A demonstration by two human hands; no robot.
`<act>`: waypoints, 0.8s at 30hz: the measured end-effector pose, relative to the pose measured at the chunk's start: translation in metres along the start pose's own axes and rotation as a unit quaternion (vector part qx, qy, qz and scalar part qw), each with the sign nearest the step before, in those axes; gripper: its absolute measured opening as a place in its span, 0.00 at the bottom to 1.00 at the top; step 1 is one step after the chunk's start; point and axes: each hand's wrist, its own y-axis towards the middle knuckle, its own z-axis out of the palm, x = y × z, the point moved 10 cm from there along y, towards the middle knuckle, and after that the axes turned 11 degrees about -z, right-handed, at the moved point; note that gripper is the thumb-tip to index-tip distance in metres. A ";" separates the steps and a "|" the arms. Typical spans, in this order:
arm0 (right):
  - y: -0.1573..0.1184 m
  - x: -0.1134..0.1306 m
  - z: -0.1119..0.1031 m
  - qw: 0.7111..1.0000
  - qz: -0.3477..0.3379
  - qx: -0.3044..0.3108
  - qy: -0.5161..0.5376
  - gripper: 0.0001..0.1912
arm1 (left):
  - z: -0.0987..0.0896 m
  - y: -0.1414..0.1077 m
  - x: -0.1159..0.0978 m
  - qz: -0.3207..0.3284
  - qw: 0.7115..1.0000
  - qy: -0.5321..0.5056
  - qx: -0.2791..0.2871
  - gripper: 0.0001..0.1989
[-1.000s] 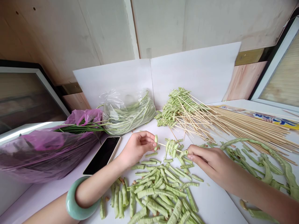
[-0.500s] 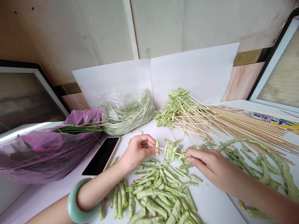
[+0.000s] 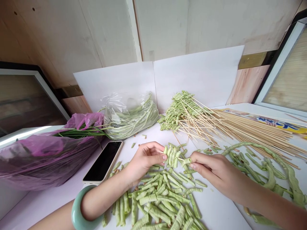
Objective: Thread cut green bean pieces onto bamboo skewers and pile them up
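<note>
A thin bamboo skewer (image 3: 181,159) threaded with short green bean pieces (image 3: 172,155) is held level between my hands above the table. My left hand (image 3: 150,157) is closed at its left end, thumb and fingers pinching the leftmost bean piece (image 3: 165,149) against the others. A bit of stick shows by the fingers. My right hand (image 3: 207,164) grips the skewer's right end, where a split bean piece (image 3: 187,161) sticks out beside the fingertips; the rest of the stick is hidden. Below lies a heap of cut bean pieces (image 3: 165,198).
Finished bean skewers (image 3: 184,107) are piled at the back, beside many bare skewers (image 3: 251,131). Whole and broken beans (image 3: 271,172) lie at right. A clear bag of long beans (image 3: 131,119), a purple bag (image 3: 48,156) and a phone (image 3: 103,162) stand or lie at left.
My left hand has moved slightly right and down along the skewer. The leftmost bean piece has slid up against the other pieces. My right hand has stayed nearly still.
</note>
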 end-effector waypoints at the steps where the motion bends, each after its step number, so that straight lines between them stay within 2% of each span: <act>1: 0.000 0.001 -0.001 1.000 0.001 -0.004 0.001 0.14 | 0.002 0.000 0.002 -0.007 1.000 -0.007 0.008 0.13; 5: 0.001 0.004 0.001 1.000 0.000 -0.001 0.011 0.12 | 0.018 -0.003 0.008 -0.019 0.997 0.015 0.070 0.10; 8: 0.001 0.003 0.001 1.000 0.003 0.002 0.008 0.10 | 0.021 -0.004 0.010 -0.009 0.996 0.032 0.085 0.08; 11: 0.002 -0.006 -0.005 0.999 0.026 -0.005 -0.030 0.10 | 0.012 -0.002 0.008 0.008 0.998 0.012 0.053 0.08; 17: 0.003 -0.023 -0.025 0.995 0.052 -0.037 -0.081 0.14 | -0.018 0.003 -0.003 0.056 0.994 -0.078 -0.048 0.10; 20: 0.004 -0.023 -0.026 0.994 0.044 -0.041 -0.088 0.15 | -0.025 0.005 -0.003 0.060 0.989 -0.117 -0.060 0.11; 24: 0.004 -0.018 -0.017 0.995 0.022 -0.038 -0.095 0.15 | -0.025 0.006 0.004 0.038 0.987 -0.146 -0.060 0.12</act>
